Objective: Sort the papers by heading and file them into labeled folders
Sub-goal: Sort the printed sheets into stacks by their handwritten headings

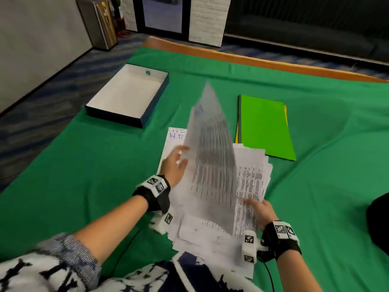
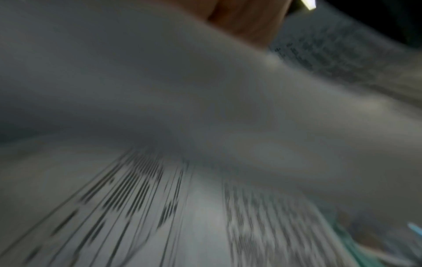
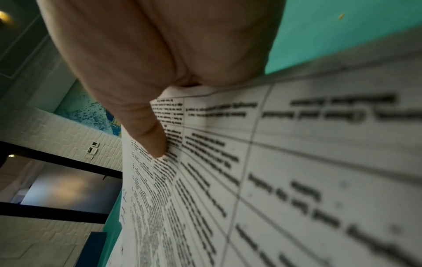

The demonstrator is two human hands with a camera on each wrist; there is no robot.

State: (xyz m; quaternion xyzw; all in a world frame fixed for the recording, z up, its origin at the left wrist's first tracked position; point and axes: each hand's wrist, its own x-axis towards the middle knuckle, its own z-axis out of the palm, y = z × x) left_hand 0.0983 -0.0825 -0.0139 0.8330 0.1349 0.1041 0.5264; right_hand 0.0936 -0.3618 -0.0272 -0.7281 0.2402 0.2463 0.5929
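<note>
A loose pile of printed papers [image 1: 250, 180] lies on the green cloth in front of me. One sheet [image 1: 212, 157] stands raised and blurred above the pile. My left hand [image 1: 174, 163] holds that sheet at its left edge, with the fingers mostly hidden behind it. In the left wrist view the sheet [image 2: 160, 90] fills the frame. My right hand [image 1: 259, 209] grips the pile's right edge. Its thumb [image 3: 146, 126] presses on a sheet printed with a table [image 3: 274, 180], and its fingers are hidden. A paper marked "HR" [image 1: 176, 135] lies beyond the pile. A green folder [image 1: 265, 127] lies on a yellow one [image 1: 236, 133] at the back right.
An open dark box [image 1: 113, 115] with a white inside sits at the back left on the green cloth [image 1: 84, 165]. A wooden table edge [image 1: 273, 62] runs along the far side. Something dark [image 1: 379, 218] shows at the right border.
</note>
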